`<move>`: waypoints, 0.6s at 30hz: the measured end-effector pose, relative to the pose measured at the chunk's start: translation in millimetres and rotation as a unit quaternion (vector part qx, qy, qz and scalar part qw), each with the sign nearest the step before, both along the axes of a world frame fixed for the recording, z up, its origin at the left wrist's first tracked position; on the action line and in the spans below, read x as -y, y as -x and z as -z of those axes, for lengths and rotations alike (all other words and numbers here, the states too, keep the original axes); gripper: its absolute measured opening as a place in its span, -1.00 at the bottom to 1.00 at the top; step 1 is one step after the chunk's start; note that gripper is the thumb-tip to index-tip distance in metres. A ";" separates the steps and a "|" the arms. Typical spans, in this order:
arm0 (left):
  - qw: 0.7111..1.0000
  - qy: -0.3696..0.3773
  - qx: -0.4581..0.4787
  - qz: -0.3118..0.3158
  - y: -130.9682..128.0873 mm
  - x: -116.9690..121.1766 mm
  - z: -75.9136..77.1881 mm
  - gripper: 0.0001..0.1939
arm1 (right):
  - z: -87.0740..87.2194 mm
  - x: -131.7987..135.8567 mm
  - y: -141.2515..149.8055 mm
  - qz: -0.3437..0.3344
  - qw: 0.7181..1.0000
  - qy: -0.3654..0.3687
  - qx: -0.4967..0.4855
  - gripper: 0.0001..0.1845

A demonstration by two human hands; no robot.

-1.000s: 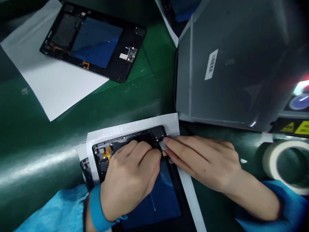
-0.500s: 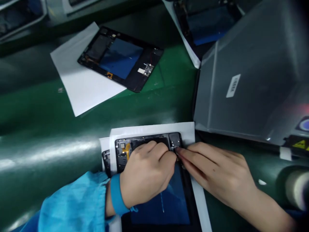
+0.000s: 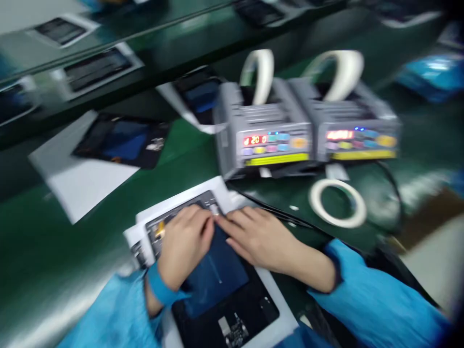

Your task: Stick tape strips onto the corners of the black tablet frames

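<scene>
An opened tablet (image 3: 224,295) with a blue battery panel lies on white paper (image 3: 203,191) in front of me. My left hand (image 3: 183,246) rests on its upper part with the fingers curled down onto the black frame. My right hand (image 3: 259,237) lies flat beside it, fingertips meeting the left fingers near a small pale piece at the tablet's top corner (image 3: 214,210). The frame is blurred, so I cannot tell whether either hand pinches that piece. Both arms wear blue sleeves; a blue band circles the left wrist.
Two grey tape dispensers (image 3: 268,130) (image 3: 358,128) with lit displays and white tape rolls stand behind the tablet. A loose tape roll (image 3: 337,203) lies to the right. Another opened tablet on white paper (image 3: 119,140) sits at the left on the green mat; more lie farther back.
The view has lifted and pulled back, bringing the tape dispensers' fronts and the loose roll into sight. Both hands stay together at the tablet's top corner.
</scene>
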State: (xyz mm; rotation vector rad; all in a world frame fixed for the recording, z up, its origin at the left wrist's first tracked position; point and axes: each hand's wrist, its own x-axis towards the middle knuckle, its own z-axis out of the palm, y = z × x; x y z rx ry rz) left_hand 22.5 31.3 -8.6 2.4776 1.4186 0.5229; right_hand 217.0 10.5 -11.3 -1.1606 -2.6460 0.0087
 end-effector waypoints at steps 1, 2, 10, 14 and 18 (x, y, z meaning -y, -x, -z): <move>1.000 -0.014 0.007 0.004 0.4 -5.2 0.6 -0.88 | -1.2 3.1 -11.1 0.019 1.000 -0.011 -0.021 -0.61; 1.000 -0.026 0.012 0.012 0.8 -10.7 1.4 -0.89 | -2.5 6.0 -25.4 0.050 0.997 -0.043 -0.047 -0.62; 0.997 -0.054 0.016 0.046 -0.3 -21.3 -1.6 -0.87 | -1.7 -2.6 -143.9 0.278 0.915 -0.290 -0.019 -0.77; 0.998 -0.044 0.012 0.045 0.1 -20.9 -3.3 -0.89 | -0.9 -26.5 -146.6 0.248 0.912 -0.324 -0.029 -0.84; 0.998 -0.028 0.023 0.041 1.0 -23.2 -0.6 -0.92 | -13.5 -13.1 -146.0 0.220 0.912 -0.337 -0.075 -0.78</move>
